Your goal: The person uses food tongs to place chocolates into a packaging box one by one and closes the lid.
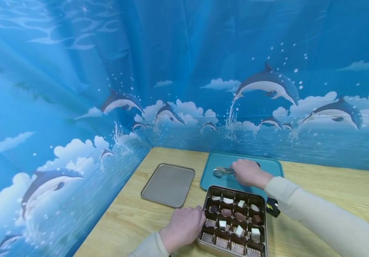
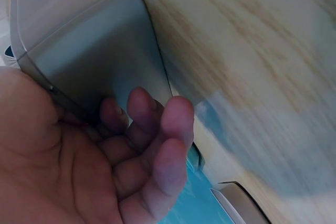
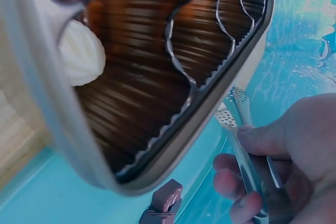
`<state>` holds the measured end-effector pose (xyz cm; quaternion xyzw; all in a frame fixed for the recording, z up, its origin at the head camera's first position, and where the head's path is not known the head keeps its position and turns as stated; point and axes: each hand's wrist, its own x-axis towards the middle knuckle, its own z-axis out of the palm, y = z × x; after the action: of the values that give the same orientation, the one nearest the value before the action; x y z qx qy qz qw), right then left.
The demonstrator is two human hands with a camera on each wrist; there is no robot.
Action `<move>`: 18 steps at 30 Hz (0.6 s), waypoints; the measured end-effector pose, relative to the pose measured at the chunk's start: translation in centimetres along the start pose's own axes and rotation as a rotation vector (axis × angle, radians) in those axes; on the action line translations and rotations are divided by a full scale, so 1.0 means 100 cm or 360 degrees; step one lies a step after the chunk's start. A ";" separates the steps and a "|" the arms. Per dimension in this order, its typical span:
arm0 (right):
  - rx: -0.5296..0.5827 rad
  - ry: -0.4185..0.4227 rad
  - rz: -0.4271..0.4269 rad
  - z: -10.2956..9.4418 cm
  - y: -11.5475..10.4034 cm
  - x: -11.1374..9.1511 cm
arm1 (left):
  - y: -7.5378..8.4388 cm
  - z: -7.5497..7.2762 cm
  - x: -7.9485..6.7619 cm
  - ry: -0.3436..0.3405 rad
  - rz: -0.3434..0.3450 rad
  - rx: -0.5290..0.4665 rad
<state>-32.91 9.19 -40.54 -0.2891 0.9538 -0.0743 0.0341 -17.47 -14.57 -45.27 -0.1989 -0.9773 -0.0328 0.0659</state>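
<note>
Light wood table (image 1: 332,194) with trays and box.
Flat grey tray (image 1: 168,185) left; teal tray (image 1: 209,173) at far edge, right of grey; divided metal box (image 1: 267,232) near, just beside teal.

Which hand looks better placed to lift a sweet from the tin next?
Probably the right hand: it grips the metal tongs over the blue tray beyond the tin, while the left hand, without a tool, is beside the tin.

Our right arm (image 1: 325,217), in a pale cream cloth sleeve (image 1: 282,191), reaches forward, its bare right hand (image 1: 248,172) pinching with curled fingers (image 3: 228,180); our bare left hand (image 1: 185,225) lies nearer us, fingers (image 2: 170,167) loosely bent.
</note>
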 end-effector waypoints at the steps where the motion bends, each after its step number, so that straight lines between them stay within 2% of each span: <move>1: 0.0004 0.0001 0.0007 0.000 0.000 0.000 | 0.000 0.000 0.000 -0.0006 -0.0003 -0.0005; 10: 0.0072 0.0032 0.0033 -0.010 -0.004 -0.015 | 0.001 0.000 0.000 0.0000 0.0003 -0.0026; 18: 0.0019 0.0086 -0.0072 -0.029 -0.015 -0.040 | 0.000 0.000 0.001 -0.0011 -0.0006 -0.0040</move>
<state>-29.08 10.51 -37.36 -0.3081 0.9472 -0.0886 0.0084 -17.52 -14.53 -45.29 -0.1980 -0.9774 -0.0444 0.0599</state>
